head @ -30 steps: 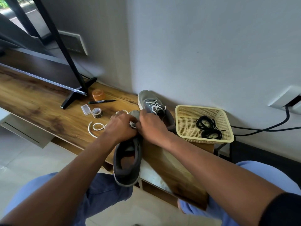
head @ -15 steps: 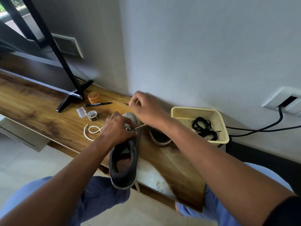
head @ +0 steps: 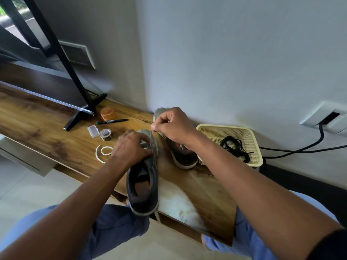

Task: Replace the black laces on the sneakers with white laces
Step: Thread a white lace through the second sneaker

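Observation:
A grey sneaker (head: pixel 143 186) lies on the wooden shelf with its heel hanging over the front edge. My left hand (head: pixel 131 147) grips its laced front part. My right hand (head: pixel 174 126) pinches a white lace (head: pixel 151 135) and holds it taut above the toe. The slack of that lace (head: pixel 102 152) curls on the wood to the left. A second grey sneaker (head: pixel 183 156) stands behind, partly hidden by my right wrist. The black laces (head: pixel 235 148) lie coiled in a cream basket (head: pixel 255 145).
An orange lid (head: pixel 107 113), a black marker (head: pixel 110 121), a small clear box (head: pixel 93 130) and a tape roll (head: pixel 105 134) sit at the left. A black stand foot (head: pixel 82 113) rests behind them. Black cables (head: pixel 300 149) run along the wall on the right.
My right hand went from the near sneaker's front up and back, drawing the white lace taut. My left hand stays on the sneaker.

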{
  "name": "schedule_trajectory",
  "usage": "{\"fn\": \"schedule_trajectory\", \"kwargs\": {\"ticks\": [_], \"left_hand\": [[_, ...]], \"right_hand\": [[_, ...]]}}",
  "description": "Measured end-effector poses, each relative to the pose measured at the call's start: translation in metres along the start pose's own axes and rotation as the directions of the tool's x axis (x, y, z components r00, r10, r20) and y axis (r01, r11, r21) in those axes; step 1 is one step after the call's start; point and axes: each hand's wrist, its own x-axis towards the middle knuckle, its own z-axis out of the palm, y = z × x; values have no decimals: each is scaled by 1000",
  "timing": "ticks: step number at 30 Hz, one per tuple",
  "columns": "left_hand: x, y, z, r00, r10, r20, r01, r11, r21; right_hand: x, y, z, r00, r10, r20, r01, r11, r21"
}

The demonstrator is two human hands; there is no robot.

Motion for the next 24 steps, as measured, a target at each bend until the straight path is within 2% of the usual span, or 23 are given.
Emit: {"fn": "schedule_trajectory", "kwargs": {"ticks": [3,6,9,11,13,15,17,18,20,22,24], "left_hand": [[1,-1,2,1000,0,-18,-1,1000,-18],[3,1,2,1000,-10,-6,10,1000,-18],[4,0,2,1000,-16,11,17,999,-49],[4,1,4,1000,-5,21,6,998,-63],[4,1,2,999,13,39,-12,999,-30],[8,-1,-6,997,25,71,-24,999,-23],[14,-9,-22,997,-9,74,19,991,-132],[18,-16,-31,997,-57,53,66,979,-192],[25,-42,-52,982,-189,-20,180,956,-231],[28,-77,-67,937,-329,-115,316,941,-119],[27,-108,-72,874,-455,-172,468,883,39]], "right_hand": [[-8,-6,1,998,-60,-18,62,963,261],[-10,-20,-7,996,-87,-29,90,871,483],[-8,-32,-17,995,-98,-31,96,770,630],[-8,-37,-19,994,-111,-20,96,736,670],[-7,-37,-19,994,-102,-36,104,806,583],[-4,-32,-18,992,-88,-88,109,959,260],[0,-25,-19,993,-49,-104,41,996,-80],[1,-22,-20,995,-12,-95,-5,983,-181],[0,-18,-19,998,30,-64,-47,957,-286],[0,-18,-15,999,37,-31,-44,948,-314],[1,-21,-13,999,45,1,-42,939,-341]]}}
